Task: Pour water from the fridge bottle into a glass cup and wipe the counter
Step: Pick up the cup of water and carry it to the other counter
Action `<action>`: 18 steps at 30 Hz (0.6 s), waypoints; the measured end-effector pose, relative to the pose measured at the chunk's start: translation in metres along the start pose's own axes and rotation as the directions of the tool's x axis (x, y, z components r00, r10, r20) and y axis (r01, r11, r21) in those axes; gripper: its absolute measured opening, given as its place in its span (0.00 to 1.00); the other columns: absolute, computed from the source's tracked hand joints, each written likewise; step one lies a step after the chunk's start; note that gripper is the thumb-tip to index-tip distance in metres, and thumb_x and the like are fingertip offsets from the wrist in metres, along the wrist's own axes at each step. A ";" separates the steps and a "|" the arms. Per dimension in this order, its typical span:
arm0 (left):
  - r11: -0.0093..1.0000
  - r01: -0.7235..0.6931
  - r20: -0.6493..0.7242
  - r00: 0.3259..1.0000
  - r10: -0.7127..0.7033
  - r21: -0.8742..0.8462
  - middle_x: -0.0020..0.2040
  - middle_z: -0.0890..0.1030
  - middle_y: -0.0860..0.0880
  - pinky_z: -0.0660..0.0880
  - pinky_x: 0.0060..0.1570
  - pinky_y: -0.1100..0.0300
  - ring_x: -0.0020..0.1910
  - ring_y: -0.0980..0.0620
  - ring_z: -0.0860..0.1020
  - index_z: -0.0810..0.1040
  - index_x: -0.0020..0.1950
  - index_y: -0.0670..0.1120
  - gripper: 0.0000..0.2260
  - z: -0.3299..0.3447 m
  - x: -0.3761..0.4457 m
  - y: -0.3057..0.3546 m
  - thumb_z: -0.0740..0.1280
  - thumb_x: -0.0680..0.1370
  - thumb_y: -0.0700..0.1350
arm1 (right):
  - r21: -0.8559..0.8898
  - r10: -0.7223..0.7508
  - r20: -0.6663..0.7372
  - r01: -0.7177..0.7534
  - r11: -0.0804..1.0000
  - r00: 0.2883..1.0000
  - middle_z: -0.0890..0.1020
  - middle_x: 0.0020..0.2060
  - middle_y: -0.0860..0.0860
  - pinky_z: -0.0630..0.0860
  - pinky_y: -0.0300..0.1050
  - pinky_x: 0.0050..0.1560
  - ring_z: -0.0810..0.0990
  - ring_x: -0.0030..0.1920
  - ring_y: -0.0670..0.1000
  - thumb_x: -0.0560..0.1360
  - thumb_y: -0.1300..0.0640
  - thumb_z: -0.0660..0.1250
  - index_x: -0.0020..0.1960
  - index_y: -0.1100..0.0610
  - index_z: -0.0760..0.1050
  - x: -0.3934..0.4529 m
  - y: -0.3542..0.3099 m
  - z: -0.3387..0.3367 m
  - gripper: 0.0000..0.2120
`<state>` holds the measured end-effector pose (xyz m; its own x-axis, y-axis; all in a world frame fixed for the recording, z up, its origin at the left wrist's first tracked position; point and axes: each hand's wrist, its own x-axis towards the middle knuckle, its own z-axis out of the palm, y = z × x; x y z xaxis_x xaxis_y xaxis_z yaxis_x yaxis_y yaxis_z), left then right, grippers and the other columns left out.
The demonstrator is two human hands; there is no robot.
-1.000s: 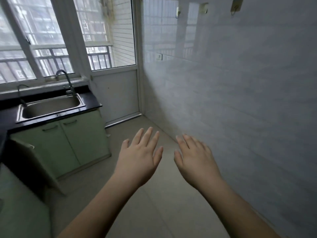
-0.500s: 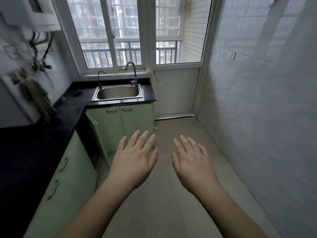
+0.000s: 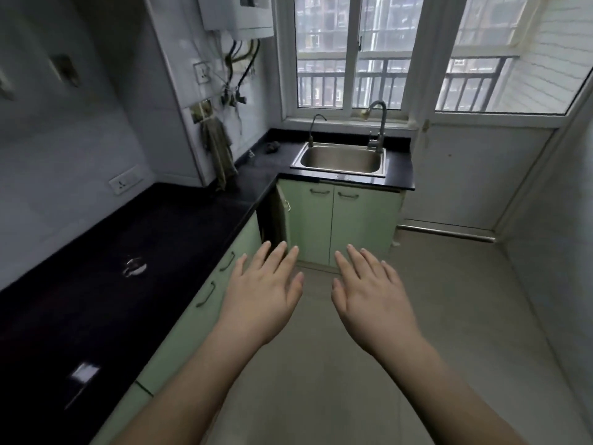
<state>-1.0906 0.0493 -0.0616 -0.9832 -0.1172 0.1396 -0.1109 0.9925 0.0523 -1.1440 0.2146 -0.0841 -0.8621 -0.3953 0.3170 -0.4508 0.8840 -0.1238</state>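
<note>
My left hand and my right hand are held out side by side over the floor, palms down, fingers straight, holding nothing. A black counter runs along the left wall. On it stands a clear glass cup, blurred, well left of my left hand. A grey-brown cloth hangs on the left wall above the counter's far part. No bottle and no fridge are in view.
A steel sink with two taps sits under the window at the far end. Green cabinets run below the counter; one corner door stands ajar. A white balcony door is at the far right. Tiled floor lies ahead.
The view has swung left, bringing the long black counter, the glass cup and the hanging cloth into sight. Both hands stay flat and outstretched in the same pose.
</note>
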 end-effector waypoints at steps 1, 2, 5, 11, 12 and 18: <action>1.000 0.022 0.001 1.000 -0.022 0.005 0.81 0.52 0.56 0.48 0.76 0.50 0.79 0.54 0.47 0.49 0.80 0.56 0.38 0.000 0.001 -0.011 0.28 0.71 0.61 | 0.005 -0.025 -0.001 0.025 1.000 1.000 0.76 0.67 0.53 0.69 0.56 0.66 0.74 0.68 0.55 0.77 0.46 0.48 0.68 0.55 0.74 0.008 -0.008 0.006 0.28; 0.999 0.038 0.000 0.999 -0.038 0.015 0.81 0.52 0.56 0.47 0.76 0.50 0.79 0.54 0.47 0.49 0.80 0.56 0.37 0.000 0.003 -0.020 0.28 0.72 0.61 | 0.008 -0.044 -0.005 0.044 0.999 0.999 0.77 0.66 0.54 0.70 0.56 0.65 0.74 0.67 0.55 0.77 0.46 0.48 0.67 0.55 0.75 0.016 -0.015 0.010 0.27; 0.994 0.110 -0.007 0.994 -0.109 0.029 0.80 0.54 0.55 0.48 0.75 0.49 0.79 0.52 0.49 0.50 0.80 0.56 0.36 0.006 0.007 -0.057 0.30 0.74 0.61 | 0.028 -0.112 -0.015 0.112 0.993 0.994 0.79 0.63 0.54 0.74 0.56 0.62 0.78 0.63 0.56 0.76 0.47 0.51 0.64 0.56 0.77 0.043 -0.046 0.026 0.25; 0.975 0.221 0.017 0.975 -0.221 0.017 0.81 0.52 0.56 0.50 0.76 0.47 0.79 0.51 0.48 0.48 0.80 0.56 0.27 0.010 0.026 -0.132 0.37 0.81 0.60 | 0.039 -0.240 -0.021 0.241 0.970 0.971 0.78 0.64 0.54 0.73 0.56 0.63 0.76 0.65 0.56 0.76 0.47 0.51 0.67 0.56 0.76 0.098 -0.113 0.054 0.26; 0.974 0.227 0.018 0.974 -0.227 0.017 0.81 0.52 0.55 0.49 0.76 0.46 0.79 0.51 0.48 0.48 0.80 0.56 0.26 0.009 0.029 -0.143 0.40 0.82 0.59 | 0.034 -0.254 -0.015 0.254 0.967 0.967 0.78 0.64 0.54 0.73 0.56 0.63 0.76 0.65 0.56 0.76 0.47 0.50 0.67 0.55 0.76 0.105 -0.122 0.057 0.26; 0.962 0.270 -0.002 0.963 -0.270 0.024 0.81 0.52 0.55 0.49 0.76 0.47 0.79 0.52 0.48 0.49 0.80 0.55 0.25 0.008 0.046 -0.200 0.43 0.83 0.58 | 0.048 -0.330 -0.013 0.330 0.943 0.944 0.76 0.67 0.54 0.70 0.55 0.66 0.73 0.68 0.55 0.77 0.47 0.50 0.69 0.55 0.73 0.152 -0.177 0.076 0.26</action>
<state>-1.1143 -0.1546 -0.0736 -0.9163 -0.3813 0.1226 -0.3761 0.9244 0.0643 -1.2130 -0.0206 -0.0857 -0.6624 -0.6614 0.3520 -0.7206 0.6909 -0.0578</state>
